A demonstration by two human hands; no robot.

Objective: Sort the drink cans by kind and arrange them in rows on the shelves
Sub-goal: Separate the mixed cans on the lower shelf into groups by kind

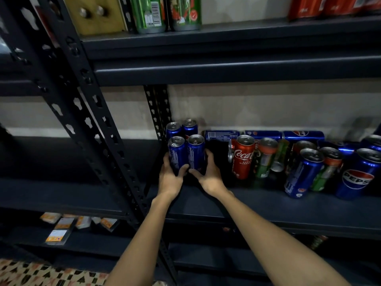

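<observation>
Several blue Pepsi cans stand upright in a tight block at the left end of the middle shelf [268, 205]. My left hand [170, 178] grips the front left blue can [176, 153]. My right hand [210, 174] grips the front right blue can [195, 151]. Two more blue cans [181, 127] stand right behind them. To the right is an unsorted cluster: a red Coca-Cola can [243, 157], green-and-orange cans [265, 157], upright Pepsi cans [303, 172] and blue cans lying on their sides [261, 135] along the back wall.
A black slotted upright [88, 120] slants across the left. The upper shelf [226, 67] carries green cans [148, 15] and red cans [329, 7]. Small orange-and-white packets [61, 226] lie on the lower shelf at left. A patterned floor shows at bottom left.
</observation>
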